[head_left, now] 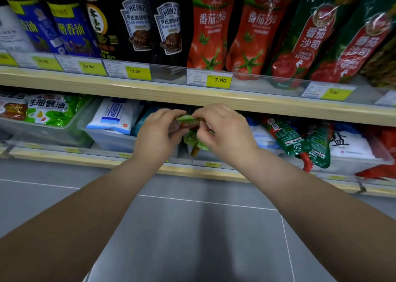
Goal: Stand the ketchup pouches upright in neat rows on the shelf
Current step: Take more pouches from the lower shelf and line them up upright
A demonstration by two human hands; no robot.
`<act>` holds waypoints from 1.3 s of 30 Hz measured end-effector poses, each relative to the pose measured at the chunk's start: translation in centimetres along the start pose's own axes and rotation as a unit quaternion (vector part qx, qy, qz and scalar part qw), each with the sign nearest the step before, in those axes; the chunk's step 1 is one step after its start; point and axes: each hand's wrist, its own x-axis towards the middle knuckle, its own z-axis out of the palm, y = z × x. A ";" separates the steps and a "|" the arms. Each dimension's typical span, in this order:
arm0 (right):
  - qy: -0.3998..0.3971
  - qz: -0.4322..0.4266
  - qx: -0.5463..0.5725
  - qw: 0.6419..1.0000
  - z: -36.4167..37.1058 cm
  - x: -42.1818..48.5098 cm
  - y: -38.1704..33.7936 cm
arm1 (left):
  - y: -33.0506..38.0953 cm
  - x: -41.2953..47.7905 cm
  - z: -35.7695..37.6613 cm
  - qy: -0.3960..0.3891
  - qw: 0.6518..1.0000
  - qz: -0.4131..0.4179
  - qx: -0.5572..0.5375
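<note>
My left hand [157, 131] and my right hand [222, 131] both grip one red-and-green ketchup pouch [190, 131] in front of the lower shelf, under the upper shelf's wooden edge [192, 95]. The pouch is mostly hidden by my fingers; its cap points down. On the upper shelf two red ketchup pouches [211, 29] stand upright side by side. To their right, two green-and-red ketchup pouches [308, 39] lean left. A green ketchup pouch [300, 140] lies flat in a lower-shelf bin at the right.
Dark Heinz sauce pouches [137, 24] and blue oil bottles [70, 26] fill the upper shelf's left. Clear bins [107, 138] on the lower shelf hold white salt bags and soy sauce packs. Yellow price tags line the shelf rails. Grey tiled floor lies below.
</note>
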 end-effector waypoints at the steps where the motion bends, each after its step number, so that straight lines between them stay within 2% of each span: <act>1: 0.006 0.011 0.004 1.000 -0.3 0.4 -0.1 | 0.3 0.2 -0.2 0.007 1.000 -0.003 -0.009; 6: 0.028 0.104 0.058 0.992 -1.9 1.3 0.6 | 1.3 1.7 -1.3 0.019 0.998 -0.053 -0.030; 9: 0.038 0.148 0.088 0.984 -2.6 0.6 1.0 | 2.5 2.6 -2.1 0.021 0.988 -0.097 -0.119; 13: -0.053 0.134 0.076 0.987 -3.2 -0.9 1.1 | 5.9 4.1 -2.6 0.007 0.973 -0.081 -0.217; 15: -0.067 0.148 0.061 0.985 -3.4 -1.2 1.0 | 7.5 5.1 -2.5 0.011 0.965 -0.072 -0.251; 19: -0.005 0.169 0.042 0.985 -4.0 -0.9 1.6 | 9.9 6.9 -2.5 0.015 0.966 -0.024 -0.257; 23: 0.048 0.154 0.031 0.986 -5.4 -0.2 2.3 | 11.3 8.1 -2.6 0.038 0.966 0.024 -0.256; 27: 0.083 0.109 -0.015 0.990 -6.8 0.8 3.0 | 10.5 8.2 -2.3 0.064 0.975 0.033 -0.212; 30: 0.112 0.089 -0.045 0.989 -7.7 2.5 4.0 | 8.8 7.7 -1.9 0.067 0.989 0.031 -0.127; 35: 0.159 0.143 -0.069 0.974 -7.7 4.9 5.2 | 6.7 7.6 -1.3 0.082 0.994 0.037 0.067; 39: 0.165 0.152 -0.090 0.970 -6.8 5.3 5.7 | 6.6 7.8 -0.5 0.103 0.981 0.050 0.155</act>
